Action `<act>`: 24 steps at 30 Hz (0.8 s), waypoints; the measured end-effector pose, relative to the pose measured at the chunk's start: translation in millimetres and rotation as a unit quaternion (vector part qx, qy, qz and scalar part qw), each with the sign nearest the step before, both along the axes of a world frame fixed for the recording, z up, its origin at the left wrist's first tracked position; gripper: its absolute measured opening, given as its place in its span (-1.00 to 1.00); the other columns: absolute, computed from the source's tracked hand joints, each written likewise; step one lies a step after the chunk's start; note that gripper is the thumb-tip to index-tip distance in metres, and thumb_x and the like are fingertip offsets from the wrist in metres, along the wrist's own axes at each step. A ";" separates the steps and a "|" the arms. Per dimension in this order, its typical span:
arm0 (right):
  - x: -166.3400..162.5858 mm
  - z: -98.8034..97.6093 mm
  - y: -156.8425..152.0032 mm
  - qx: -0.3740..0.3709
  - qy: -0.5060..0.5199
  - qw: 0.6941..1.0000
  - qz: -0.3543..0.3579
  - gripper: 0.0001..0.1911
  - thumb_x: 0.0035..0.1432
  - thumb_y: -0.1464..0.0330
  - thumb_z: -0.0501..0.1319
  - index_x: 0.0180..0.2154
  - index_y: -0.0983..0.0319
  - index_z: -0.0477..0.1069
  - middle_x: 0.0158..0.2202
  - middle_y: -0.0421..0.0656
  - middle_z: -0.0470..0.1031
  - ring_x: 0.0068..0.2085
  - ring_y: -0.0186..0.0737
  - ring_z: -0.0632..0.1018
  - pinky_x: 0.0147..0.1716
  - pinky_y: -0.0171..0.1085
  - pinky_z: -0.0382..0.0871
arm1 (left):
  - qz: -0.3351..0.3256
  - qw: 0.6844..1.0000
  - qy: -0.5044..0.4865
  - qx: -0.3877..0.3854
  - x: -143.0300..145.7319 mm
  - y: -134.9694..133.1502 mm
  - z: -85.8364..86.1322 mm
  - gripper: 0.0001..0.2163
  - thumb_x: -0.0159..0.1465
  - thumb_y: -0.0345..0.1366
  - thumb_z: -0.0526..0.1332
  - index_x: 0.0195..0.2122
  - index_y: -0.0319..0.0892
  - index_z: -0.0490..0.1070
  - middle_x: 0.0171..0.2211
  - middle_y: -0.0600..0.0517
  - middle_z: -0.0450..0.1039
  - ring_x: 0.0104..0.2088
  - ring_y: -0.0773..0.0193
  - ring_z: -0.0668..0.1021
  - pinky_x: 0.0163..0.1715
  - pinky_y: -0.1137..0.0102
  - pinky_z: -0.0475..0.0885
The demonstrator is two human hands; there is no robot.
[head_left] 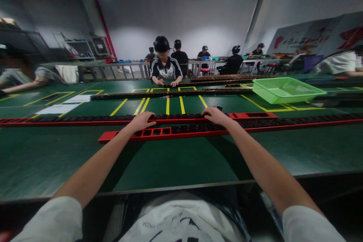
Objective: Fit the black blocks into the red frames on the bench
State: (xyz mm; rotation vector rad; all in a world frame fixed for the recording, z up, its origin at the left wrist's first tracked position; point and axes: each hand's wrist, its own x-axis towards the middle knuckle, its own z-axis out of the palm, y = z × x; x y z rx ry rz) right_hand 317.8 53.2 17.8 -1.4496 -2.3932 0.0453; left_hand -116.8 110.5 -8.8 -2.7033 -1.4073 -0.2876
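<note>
Two long red rails lie across the green table in front of me. Black square pieces fill much of the far red rail (181,121); several slots at its right end are uncovered. Overlapping it on the near side is the near red rail (193,134), with a row of bare slots towards its left end and black pieces further right. My left hand (141,121) is closed over the far rail, fingers curled on its edge. Further right, my right hand (215,116) grips the same rail, with a small black piece beside its fingers. The fingertips of both hands are partly hidden.
A green plastic basket (287,90) stands at the back right. Dark long strips (170,93) lie beyond the red rails, over yellow tape lines. White paper sheets (61,108) lie at left. Across the table a person (166,66) handles a dark strip.
</note>
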 end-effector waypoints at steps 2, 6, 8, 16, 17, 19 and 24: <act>5.2 2.9 -1.0 -0.019 -0.002 1.000 -0.016 -0.78 0.18 0.41 0.23 -0.13 0.19 0.56 -0.10 -0.09 0.60 -0.07 -0.08 0.57 0.02 -0.16 0.41 | -0.006 1.000 -0.006 0.002 -1.0 1.6 -1.0 -0.51 0.31 0.06 0.14 0.13 -0.15 0.37 0.06 -0.14 0.48 0.04 -0.02 0.51 0.01 0.20 0.40; 25.9 11.1 -6.3 -0.060 0.005 0.994 -0.089 -0.74 0.13 0.33 0.30 -0.12 0.22 0.56 -0.11 -0.08 0.60 -0.13 -0.08 0.58 -0.06 -0.20 0.43 | -0.011 1.000 -0.006 0.003 -1.9 4.6 -2.8 -0.51 0.30 0.06 0.14 0.12 -0.15 0.37 0.05 -0.14 0.48 0.02 -0.02 0.52 0.00 0.19 0.40; 39.8 14.2 -8.6 -0.089 0.020 0.990 -0.110 -0.72 0.11 0.32 0.31 -0.10 0.22 0.56 -0.12 -0.09 0.61 -0.15 -0.10 0.59 -0.08 -0.23 0.43 | -0.013 1.000 -0.003 0.003 -2.0 5.3 -3.4 -0.52 0.31 0.05 0.14 0.12 -0.15 0.37 0.05 -0.13 0.49 0.02 -0.01 0.52 0.00 0.20 0.40; 85.7 15.2 -8.7 -0.148 0.057 0.978 -0.132 -0.62 0.08 0.28 0.30 -0.03 0.22 0.57 -0.08 -0.11 0.63 -0.08 -0.06 0.60 -0.01 -0.23 0.41 | -0.013 1.000 -0.009 0.005 -1.5 4.5 -4.5 -0.51 0.31 0.06 0.13 0.12 -0.16 0.37 0.07 -0.14 0.48 0.02 -0.03 0.52 -0.01 0.18 0.41; 87.9 14.6 -8.3 -0.152 0.062 0.978 -0.132 -0.61 0.08 0.28 0.30 -0.03 0.22 0.57 -0.08 -0.11 0.63 -0.08 -0.06 0.60 -0.01 -0.23 0.41 | -0.014 1.000 -0.010 0.004 -1.5 4.6 -4.5 -0.51 0.31 0.06 0.13 0.13 -0.16 0.37 0.07 -0.14 0.48 0.02 -0.03 0.52 -0.01 0.17 0.41; 89.7 13.4 -7.5 -0.153 0.068 0.977 -0.129 -0.59 0.07 0.27 0.30 -0.02 0.21 0.56 -0.07 -0.11 0.63 -0.07 -0.06 0.60 0.01 -0.22 0.40 | -0.014 1.000 -0.011 0.003 -1.6 4.8 -4.5 -0.51 0.32 0.06 0.13 0.13 -0.16 0.37 0.06 -0.14 0.49 0.01 -0.02 0.52 -0.02 0.18 0.41; 88.7 12.9 -7.0 -0.155 0.063 0.978 -0.124 -0.59 0.07 0.27 0.29 -0.03 0.21 0.57 -0.05 -0.10 0.62 -0.05 -0.04 0.59 0.03 -0.21 0.39 | -0.010 1.000 -0.009 0.008 -1.5 5.4 -5.0 -0.52 0.31 0.07 0.14 0.12 -0.14 0.38 0.03 -0.13 0.50 0.00 -0.02 0.53 -0.02 0.18 0.41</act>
